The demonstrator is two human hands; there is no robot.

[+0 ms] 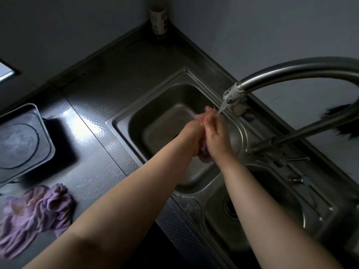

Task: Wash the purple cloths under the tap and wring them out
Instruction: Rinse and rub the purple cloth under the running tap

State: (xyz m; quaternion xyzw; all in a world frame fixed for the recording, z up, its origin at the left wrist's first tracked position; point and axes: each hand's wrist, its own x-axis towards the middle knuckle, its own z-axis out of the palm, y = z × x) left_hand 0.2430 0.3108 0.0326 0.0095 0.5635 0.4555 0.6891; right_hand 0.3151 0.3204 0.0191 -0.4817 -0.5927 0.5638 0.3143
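Note:
Over the left sink basin (124, 121), my left hand (194, 131) and my right hand (215, 133) press together around a wet purple cloth (204, 154). Only its lower end shows, hanging between my wrists. Water runs from the tap spout (233, 96) onto my fingertips. A second purple cloth (37, 214) lies crumpled on the counter at the lower left, apart from both hands.
The curved steel tap (291, 72) arches over from the right, with its lever (297, 159) behind the basins. A smaller right basin with a drain (231, 207) lies under my right forearm. An induction hob (21, 144) sits at left. A bottle (158, 20) stands in the far corner.

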